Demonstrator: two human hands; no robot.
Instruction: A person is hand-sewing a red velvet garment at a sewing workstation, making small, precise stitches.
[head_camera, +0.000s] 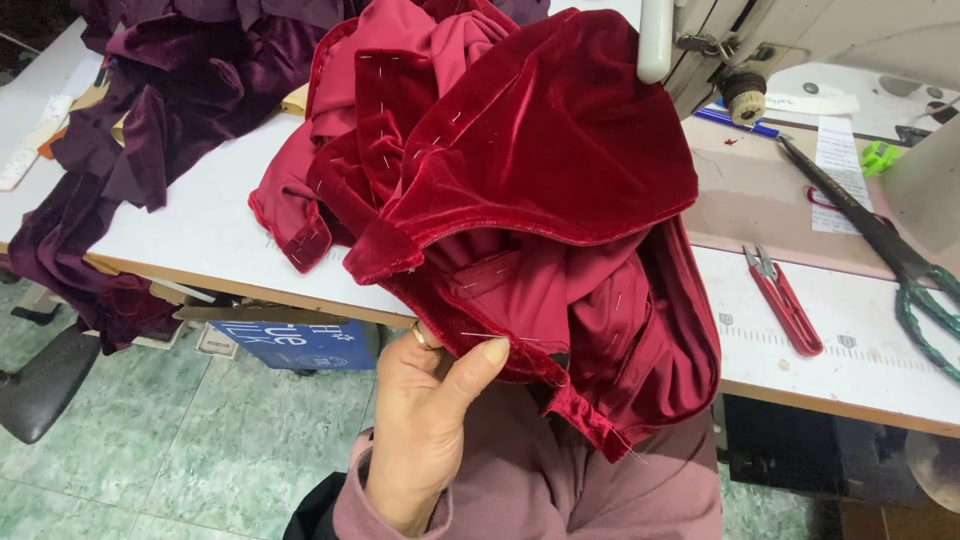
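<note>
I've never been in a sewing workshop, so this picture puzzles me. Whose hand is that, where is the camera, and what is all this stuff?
The camera sits on the person's head and looks down at their own lap and worktable. The left hand, wearing a ring, pinches the edge of a red velvet garment studded with pins. The right hand is out of view. At top right stands part of a sewing machine. Beside it lie red thread snips and large dark scissors. A heap of purple velvet lies at the left.
</note>
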